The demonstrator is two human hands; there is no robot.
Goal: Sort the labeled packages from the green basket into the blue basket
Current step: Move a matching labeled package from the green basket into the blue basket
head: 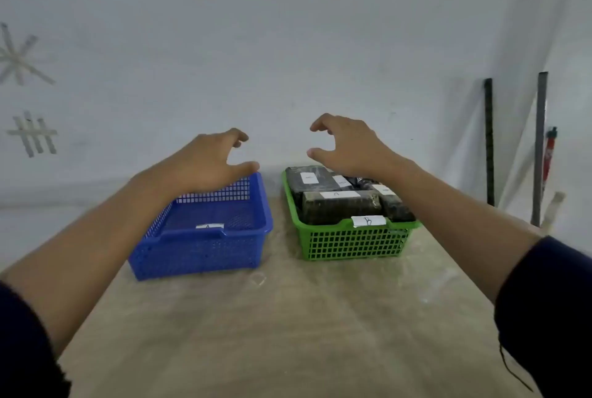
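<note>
A pale worktop [288, 333] runs out toward a plain wall, and two plastic baskets sit side by side near its far end, close but not touching. The blue basket [205, 250] is on the left and, as far as I can see into it, holds nothing but a small white label at its near rim. The green basket [352, 244] on the right is packed with dark wrapped packages [339, 207], each carrying a white label; the nearest one lies with its long side running left to right, across the basket.

Both arms are stretched out over the baskets. The right hand [349, 147] hovers above the far end of the green basket, fingers loosely curled like a claw, thumb apart, holding nothing. The left hand [211, 157] hangs over the far edge of the blue basket in much the same loose, empty pose.

So the packages lie directly beneath and slightly nearer than the right hand, which looks the obvious one to drop down for the first pick. Nothing seems to have been sorted yet.
</note>
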